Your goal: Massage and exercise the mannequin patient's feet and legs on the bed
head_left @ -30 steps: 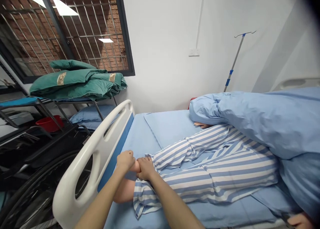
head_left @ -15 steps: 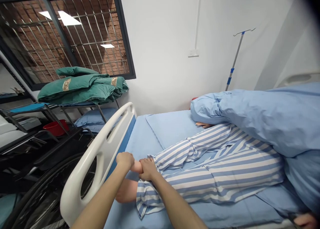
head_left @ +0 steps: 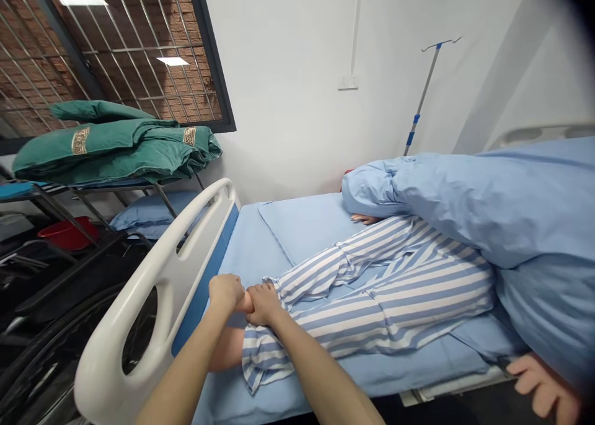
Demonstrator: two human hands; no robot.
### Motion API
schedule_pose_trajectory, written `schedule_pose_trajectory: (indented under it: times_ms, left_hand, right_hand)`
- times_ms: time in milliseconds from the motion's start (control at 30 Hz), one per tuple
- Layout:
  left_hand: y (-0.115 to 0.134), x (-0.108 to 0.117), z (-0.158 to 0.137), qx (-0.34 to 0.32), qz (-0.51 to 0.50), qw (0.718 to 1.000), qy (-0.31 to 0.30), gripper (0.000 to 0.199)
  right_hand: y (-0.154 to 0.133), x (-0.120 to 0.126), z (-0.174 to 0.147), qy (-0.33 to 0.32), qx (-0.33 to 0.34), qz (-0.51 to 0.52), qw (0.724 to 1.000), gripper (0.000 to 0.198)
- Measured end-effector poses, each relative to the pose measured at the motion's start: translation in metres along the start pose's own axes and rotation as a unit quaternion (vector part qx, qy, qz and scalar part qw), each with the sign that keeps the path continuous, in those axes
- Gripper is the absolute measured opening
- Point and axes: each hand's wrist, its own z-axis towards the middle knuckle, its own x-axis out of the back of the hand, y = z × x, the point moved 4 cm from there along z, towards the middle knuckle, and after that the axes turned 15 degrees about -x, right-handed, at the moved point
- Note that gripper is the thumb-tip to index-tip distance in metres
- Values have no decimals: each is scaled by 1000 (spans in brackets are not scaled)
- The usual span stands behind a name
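Note:
A figure in blue-and-white striped trousers (head_left: 367, 307) lies on the bed, legs toward the footboard. My left hand (head_left: 226, 289) is closed around the far foot, whose toes it hides. Just beside it, my right hand (head_left: 264, 303) wraps the ankle (head_left: 245, 302) of that same leg, at the trouser cuff. The near foot (head_left: 229, 349) rests on the blue sheet (head_left: 304, 227), partly behind my left forearm. Blue bedding (head_left: 446, 196) covers the upper body.
The white footboard (head_left: 153, 289) rises left of my hands, with a wheelchair (head_left: 41, 326) beyond it. Green folded quilts (head_left: 121, 146) lie on a rack under the window. An IV pole (head_left: 422, 96) stands by the wall. A hand (head_left: 548, 385) hangs at the near bedside.
The view has shifted, so everything sits further left and slightly higher, and more of the hand at lower right shows. Both my hands keep their hold on the far foot and ankle.

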Motion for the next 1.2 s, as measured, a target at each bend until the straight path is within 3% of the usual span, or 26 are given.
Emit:
schedule_pose_trajectory:
  times_ms: [167,300,433,533,667,767,867,1033,1200]
  left_hand:
    - [0,-2,-36,-17,10,997,78,38]
    - [-1,-18,-75,-20,44,987,150,43]
    - [-2,-34,-108,39,19,988,151,43]
    - [0,-31,-121,60,7,990,130,39]
    - [3,-20,-119,2,23,997,71,38]
    - [2,-13,-112,-21,39,998,38,38]
    - [6,-7,-105,-23,55,998,19,41]
    - [18,-3,-95,-42,72,996,-19,41]
    - [18,-13,-78,-41,47,996,-56,35]
  right_hand:
    - [-1,2,-3,8,-1,16,1000,55]
    - [-1,5,-4,5,-8,27,1000,51]
    - [-7,11,-9,-2,-21,43,999,49]
    - [-15,23,-25,39,-41,78,995,55]
    - [-22,38,-63,95,-17,179,979,44]
    - [-20,36,-91,45,18,201,978,51]
    - [-18,26,-107,-2,37,129,991,66]
    - [-20,10,-96,-25,-4,-21,999,66]
    - [-22,7,-77,-114,-30,-51,992,73]
